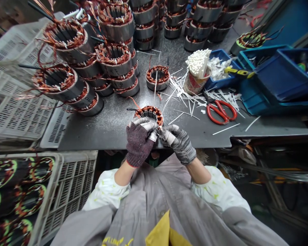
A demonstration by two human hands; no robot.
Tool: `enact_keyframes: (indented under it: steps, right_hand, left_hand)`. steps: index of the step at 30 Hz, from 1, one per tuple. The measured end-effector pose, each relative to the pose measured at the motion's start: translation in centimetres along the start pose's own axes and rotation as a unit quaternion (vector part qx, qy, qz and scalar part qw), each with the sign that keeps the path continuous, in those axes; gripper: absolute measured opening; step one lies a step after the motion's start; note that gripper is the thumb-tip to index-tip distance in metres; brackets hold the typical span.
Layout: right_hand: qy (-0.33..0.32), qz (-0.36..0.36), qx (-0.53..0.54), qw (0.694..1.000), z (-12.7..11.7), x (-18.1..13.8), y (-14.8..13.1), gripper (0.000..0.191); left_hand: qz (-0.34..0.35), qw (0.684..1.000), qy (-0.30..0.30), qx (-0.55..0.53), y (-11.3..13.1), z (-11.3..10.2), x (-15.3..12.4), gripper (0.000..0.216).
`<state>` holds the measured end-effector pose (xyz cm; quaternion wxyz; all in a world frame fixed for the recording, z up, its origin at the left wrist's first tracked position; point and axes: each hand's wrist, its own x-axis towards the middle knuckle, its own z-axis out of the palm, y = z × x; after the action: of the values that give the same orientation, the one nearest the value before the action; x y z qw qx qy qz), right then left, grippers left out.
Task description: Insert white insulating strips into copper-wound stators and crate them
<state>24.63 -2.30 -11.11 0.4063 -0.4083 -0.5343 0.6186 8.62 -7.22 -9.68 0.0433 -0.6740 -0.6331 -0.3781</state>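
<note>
A motor stator [150, 114] with copper windings sits at the near edge of the dark workbench [113, 123]. My left hand [139, 138], in a dark purple glove with taped fingertips, curls over its near rim. My right hand [178, 141], in a grey glove with taped fingertips, is pinched against the left hand at the stator's near right side. What the fingers pinch is too small to make out. A second single stator [157, 77] stands further back with a white strip poking out of it.
Stacks of wound stators [92, 61] fill the bench's left and back. A cup of white sticks [197, 73], scattered white strips [184, 99], red scissors [220, 111] and blue bins [279, 75] lie right. White crates [13, 102] stand left; a crate [15, 198] of stators sits lower left.
</note>
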Motion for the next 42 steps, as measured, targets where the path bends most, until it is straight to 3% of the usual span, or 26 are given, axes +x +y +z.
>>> enact_keyframes:
  steps: [6, 13, 18, 25, 28, 33, 35, 39, 40, 42]
  right_hand:
    - [0.004, -0.047, -0.111, 0.993, 0.2, 0.4, -0.2, 0.014]
    - [0.036, -0.064, -0.114, 0.991, -0.2, 0.3, 0.6, 0.017]
    - [0.015, -0.089, -0.199, 0.976, -0.1, 1.0, 0.9, 0.018]
    - [-0.039, -0.201, -0.345, 0.916, -1.2, 0.9, -0.8, 0.022]
    - [-0.005, -0.191, -0.406, 0.894, -0.4, 0.8, -1.7, 0.023]
    - [0.087, -0.231, -0.511, 0.823, 1.3, 0.2, -2.9, 0.022]
    - [0.111, -0.244, -0.474, 0.838, 0.9, -0.4, -4.0, 0.018]
    - [0.163, -0.218, -0.276, 0.922, -1.5, -1.0, -6.8, 0.016]
    - [0.15, -0.21, -0.261, 0.93, -2.0, -0.7, -7.2, 0.019]
    - [0.035, -0.187, -0.312, 0.931, -2.5, 0.2, -7.3, 0.026]
  left_hand:
    - [0.038, 0.999, 0.008, -0.035, -0.5, -0.1, -0.2, 0.015]
    - [0.021, 0.999, -0.022, -0.031, -0.6, -0.3, -0.2, 0.015]
    - [0.071, 0.996, 0.01, -0.055, -0.9, -0.3, -0.4, 0.016]
    - [0.089, 0.994, -0.012, -0.064, -1.3, -0.4, -0.4, 0.019]
    - [0.081, 0.995, -0.018, -0.051, -1.2, -0.2, -0.5, 0.019]
    - [0.017, 0.999, -0.006, -0.03, -0.3, 0.3, -0.5, 0.02]
    - [-0.007, 1.0, -0.002, -0.023, 0.0, 0.4, -0.4, 0.019]
    - [-0.027, 0.999, -0.017, -0.017, 0.1, 0.3, -0.3, 0.016]
    - [-0.022, 0.999, -0.017, -0.017, 0.0, 0.3, -0.4, 0.015]
    - [0.002, 1.0, -0.015, -0.011, -0.2, 0.1, -0.4, 0.015]
